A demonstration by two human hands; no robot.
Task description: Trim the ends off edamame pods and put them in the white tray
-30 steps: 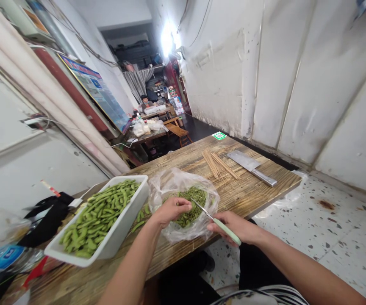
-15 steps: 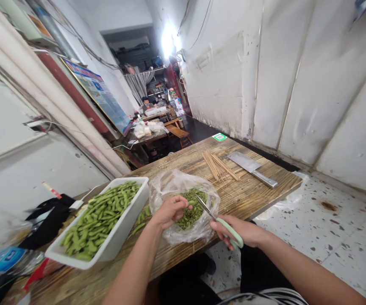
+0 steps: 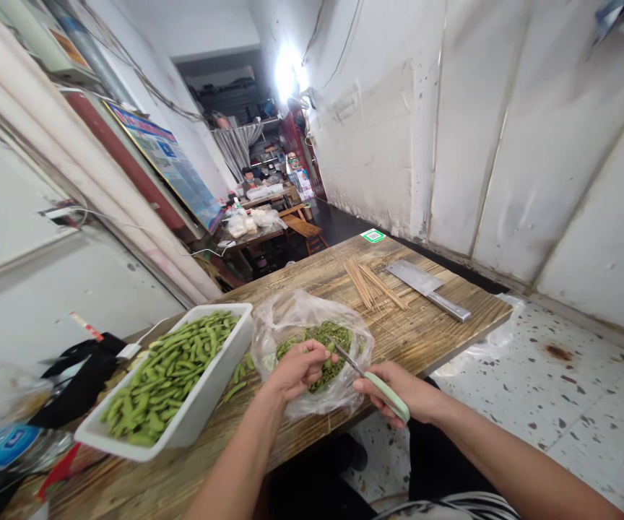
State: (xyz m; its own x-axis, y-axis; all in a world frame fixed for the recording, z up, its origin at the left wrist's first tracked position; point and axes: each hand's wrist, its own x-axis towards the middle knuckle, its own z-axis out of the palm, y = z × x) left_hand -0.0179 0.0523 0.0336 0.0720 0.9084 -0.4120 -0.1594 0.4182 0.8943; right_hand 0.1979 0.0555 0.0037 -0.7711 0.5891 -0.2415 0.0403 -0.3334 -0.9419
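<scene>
My left hand (image 3: pixel 297 370) is closed in a pinch on a green bean pod (image 3: pixel 331 358) over a clear plastic bag (image 3: pixel 290 323) that holds green trimmings (image 3: pixel 327 336). My right hand (image 3: pixel 399 390) grips green-handled scissors (image 3: pixel 373 381), and their blades reach the pod at my left fingertips. To the left of the bag a white rectangular tray (image 3: pixel 210 390) is heaped with green bean pods (image 3: pixel 167 368). All of it lies on a wooden table (image 3: pixel 431 334).
A cleaver (image 3: pixel 427 287) and a bundle of bamboo skewers (image 3: pixel 373 283) lie at the table's far right. A black bag (image 3: pixel 81 370) and plastic packaging (image 3: pixel 3 433) sit at the left. White walls stand close on both sides. More tables and a person are far down the passage.
My right hand has brought the scissors in to the pod at my left fingertips. My left hand has moved a little toward me over the bag.
</scene>
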